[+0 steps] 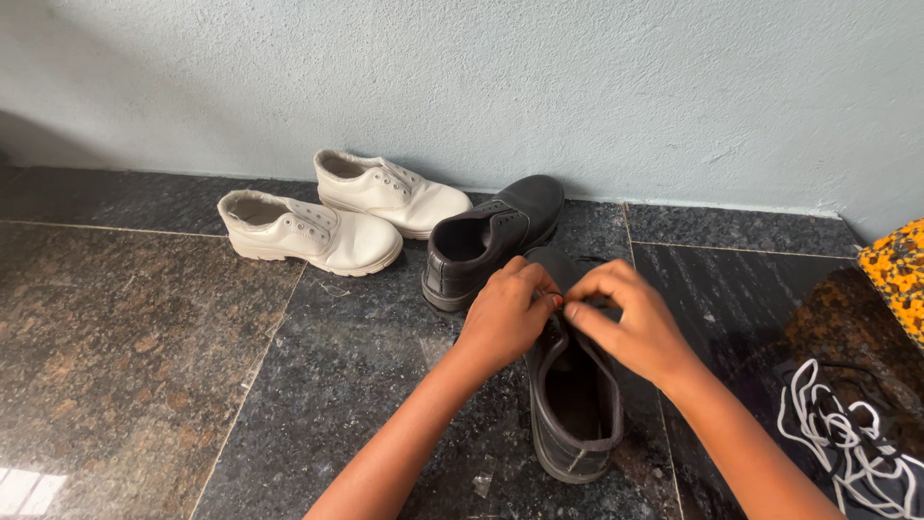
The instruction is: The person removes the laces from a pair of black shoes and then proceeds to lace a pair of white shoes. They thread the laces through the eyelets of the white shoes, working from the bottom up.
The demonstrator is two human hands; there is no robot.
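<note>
Leftmost, two white shoes (337, 217) are stood by the wall (577, 87). Centrally, the left hand (505, 318) and right hand (630, 323) are pinched together at the near black shoe (576, 404), apparently unlaced; white laces (847, 438) are left rightward.

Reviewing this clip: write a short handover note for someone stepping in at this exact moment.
Left hand and right hand: both pinched together at the lace area of the near black shoe, fingertips meeting; what they pinch is too small to tell.
Things: second black shoe stands just behind; two white shoes by the wall; loose white laces lie on the floor at right.
Done: cannot tell how much lacing is in place.
Left: the near shoe's lace area is in hand; other shoes untouched.
</note>
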